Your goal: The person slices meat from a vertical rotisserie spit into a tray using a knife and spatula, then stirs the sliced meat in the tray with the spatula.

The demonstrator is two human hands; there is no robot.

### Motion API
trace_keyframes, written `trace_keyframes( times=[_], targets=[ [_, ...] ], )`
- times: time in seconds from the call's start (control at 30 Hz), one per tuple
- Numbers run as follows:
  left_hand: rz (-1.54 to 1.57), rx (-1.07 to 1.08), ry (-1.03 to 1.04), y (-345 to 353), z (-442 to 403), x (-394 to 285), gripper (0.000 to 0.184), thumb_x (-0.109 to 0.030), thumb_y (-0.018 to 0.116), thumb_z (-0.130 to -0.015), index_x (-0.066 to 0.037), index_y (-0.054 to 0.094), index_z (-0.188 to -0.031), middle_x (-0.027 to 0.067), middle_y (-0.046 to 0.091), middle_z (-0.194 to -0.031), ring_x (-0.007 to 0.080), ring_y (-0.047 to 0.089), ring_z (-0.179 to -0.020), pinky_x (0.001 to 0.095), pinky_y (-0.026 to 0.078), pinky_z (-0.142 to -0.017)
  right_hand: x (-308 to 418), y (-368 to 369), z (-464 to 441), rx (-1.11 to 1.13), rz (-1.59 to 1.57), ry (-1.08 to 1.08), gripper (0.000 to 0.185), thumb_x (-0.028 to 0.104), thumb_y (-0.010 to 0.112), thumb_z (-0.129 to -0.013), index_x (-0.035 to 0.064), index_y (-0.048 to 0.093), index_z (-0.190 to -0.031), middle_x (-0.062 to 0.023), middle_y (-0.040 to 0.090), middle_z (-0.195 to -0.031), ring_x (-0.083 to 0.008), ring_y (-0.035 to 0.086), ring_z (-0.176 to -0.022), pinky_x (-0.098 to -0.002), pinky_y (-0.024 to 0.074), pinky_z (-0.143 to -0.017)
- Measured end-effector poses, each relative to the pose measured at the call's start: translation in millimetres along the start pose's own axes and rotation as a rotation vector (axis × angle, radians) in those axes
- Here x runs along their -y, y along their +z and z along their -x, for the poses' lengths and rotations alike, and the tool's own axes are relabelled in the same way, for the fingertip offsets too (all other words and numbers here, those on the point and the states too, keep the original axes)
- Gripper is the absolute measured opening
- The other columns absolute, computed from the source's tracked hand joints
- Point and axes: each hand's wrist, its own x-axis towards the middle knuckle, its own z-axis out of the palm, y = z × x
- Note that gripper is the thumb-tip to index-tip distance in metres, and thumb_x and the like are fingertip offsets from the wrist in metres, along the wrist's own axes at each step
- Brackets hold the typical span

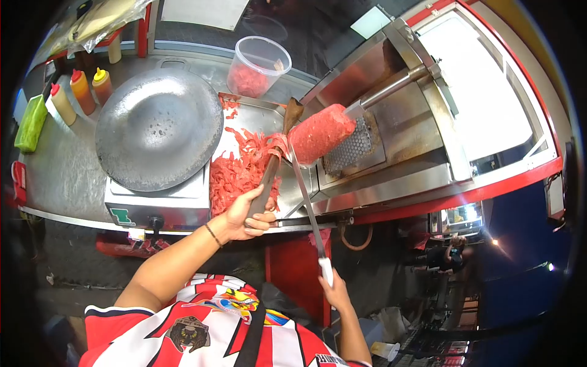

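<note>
My left hand [249, 215] is wrapped round the handle of a dark wooden spatula [263, 186], whose broad end reaches up beside a cone of red meat [321, 133] on a metal spit [391, 90]. In my right hand [336, 290] is a long knife [307, 211] by its white handle. The blade's tip lies against the near face of the meat, close to the spatula. Thin strips hang over the spatula there. Below them, shaved red meat [238, 180] is heaped in a metal tray [241, 110].
A black domed pan [159, 128] sits on a burner [160, 202] left of the tray. Behind stands a clear plastic tub [258, 67] holding red meat. Sauce bottles [82, 92] and a green package [30, 125] are at far left. The steel grill housing [397, 159] surrounds the spit.
</note>
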Motion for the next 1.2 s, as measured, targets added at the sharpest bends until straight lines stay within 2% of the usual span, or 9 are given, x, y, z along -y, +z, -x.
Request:
trace_keyframes(
  times=[0.13,0.43,0.6,0.63,0.73,0.8,0.93,1.07,1.2],
  targets=[
    [-0.034,-0.029,-0.067,-10.0,14.1,-8.4,0.052,-0.064,0.04,-0.104,-0.014,0.047,-0.093,-0.0034,0.035,-0.063,0.004,0.03,-0.043,0.0198,0.025,-0.034,30.3,-63.7,3.6,0.111,0.099,0.205,0.031,0.023,0.07,-0.093,0.0008,0.059,-0.111,-0.03,0.068,-0.09,-0.0484,0.069,-0.09,-0.0477,0.0525,-0.073],
    [-0.242,-0.285,-0.115,1.7,35.8,-3.6,0.048,-0.062,0.041,-0.105,-0.017,0.048,-0.09,-0.0041,0.035,-0.063,0.0048,0.029,-0.044,0.0215,0.024,-0.037,83.0,-124.3,0.2,0.069,0.211,0.096,0.025,0.02,0.071,-0.092,-0.0018,0.059,-0.098,-0.0273,0.064,-0.078,-0.0453,0.066,-0.075,-0.0446,0.0496,-0.066],
    [-0.548,-0.465,-0.093,3.1,52.5,32.6,0.045,-0.062,0.041,-0.105,-0.018,0.045,-0.099,-0.0016,0.038,-0.064,0.0104,0.033,-0.047,0.0277,0.03,-0.043,69.5,-119.5,-1.2,0.074,-0.333,0.271,0.023,0.017,0.07,-0.094,0.0005,0.063,-0.109,-0.0006,0.058,-0.07,-0.0092,0.055,-0.061,-0.0289,0.0423,-0.056],
    [-0.591,-0.493,-0.055,-0.2,43.6,41.3,0.045,-0.061,0.042,-0.106,-0.017,0.044,-0.1,-0.001,0.038,-0.064,0.0109,0.035,-0.047,0.0288,0.032,-0.042,52.3,-88.6,-15.5,0.021,-0.379,0.11,0.026,0.015,0.069,-0.097,0.0014,0.062,-0.117,0.005,0.055,-0.073,-0.0044,0.05,-0.058,-0.0235,0.0394,-0.051],
    [-0.924,-0.504,0.104,-17.2,14.0,70.7,0.044,-0.053,0.047,-0.107,-0.011,0.037,-0.103,0.0023,0.045,-0.066,0.0148,0.048,-0.048,0.0316,0.043,-0.04,111.1,0.3,-70.4,-0.123,-0.653,0.078,0.016,0.014,0.066,-0.101,0.0045,0.059,-0.111,0.0035,0.055,-0.074,-0.004,0.049,-0.054,-0.0242,0.0396,-0.046],
    [-0.955,-0.475,0.044,-0.8,14.9,79.2,0.069,-0.052,0.049,-0.105,-0.012,0.023,-0.154,0.0023,0.046,-0.073,0.0146,0.052,-0.055,0.0306,0.047,-0.045,146.4,33.2,-118.8,-0.235,-0.718,-0.022,0.016,0.015,0.066,-0.101,0.0039,0.057,-0.109,0.0019,0.055,-0.071,-0.0057,0.05,-0.053,-0.0262,0.0398,-0.046],
    [-1.058,-0.491,0.022,-0.8,17.8,80.3,0.08,-0.052,0.049,-0.106,0.001,0.014,-0.155,0.0059,0.051,-0.074,0.0153,0.055,-0.054,0.0313,0.047,-0.043,147.9,57.1,-189.4,-0.385,-0.475,-0.184,0.018,0.015,0.065,-0.101,0.0027,0.054,-0.108,-0.0027,0.058,-0.071,-0.0089,0.051,-0.053,-0.029,0.0398,-0.046],
    [-1.031,-0.465,0.095,-2.9,11.4,74.1,0.05,-0.049,0.049,-0.107,-0.004,0.035,-0.123,0.0035,0.048,-0.07,0.0151,0.053,-0.05,0.0309,0.047,-0.041,114.6,109.5,-143.4,-0.327,-0.623,-0.1,0.023,0.014,0.062,-0.102,0.002,0.053,-0.119,-0.0026,0.059,-0.071,-0.0091,0.053,-0.054,-0.0292,0.0412,-0.047],
    [-1.036,-0.478,0.09,-3.6,7.2,74.9,0.061,-0.048,0.05,-0.106,-0.003,0.029,-0.142,0.0044,0.048,-0.073,0.0157,0.055,-0.055,0.0314,0.049,-0.043,95.4,111.1,-152.8,-0.261,-0.589,-0.128,0.021,0.013,0.062,-0.101,0.0019,0.053,-0.116,-0.0035,0.058,-0.069,-0.0111,0.054,-0.051,-0.0315,0.0425,-0.046]
  ],
)
